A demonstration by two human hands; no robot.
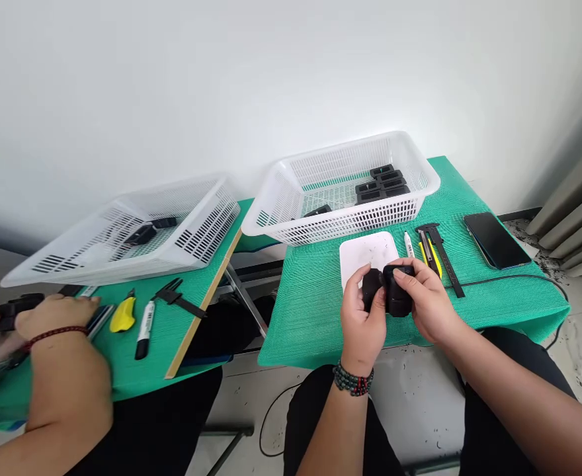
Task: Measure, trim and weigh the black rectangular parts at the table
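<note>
I had the left hand [365, 324] gripping one black piece [370, 287] and the right hand [427, 297] gripping a second black piece [399, 301], both by the near side of the white tray [365, 248]. Right of that tray, a marker [409, 244] bore lettering too small for me to read.

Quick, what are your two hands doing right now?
Left hand: closed around the left dark block.
Right hand: closed around the right dark block; I can't tell if the two are joined.
</note>
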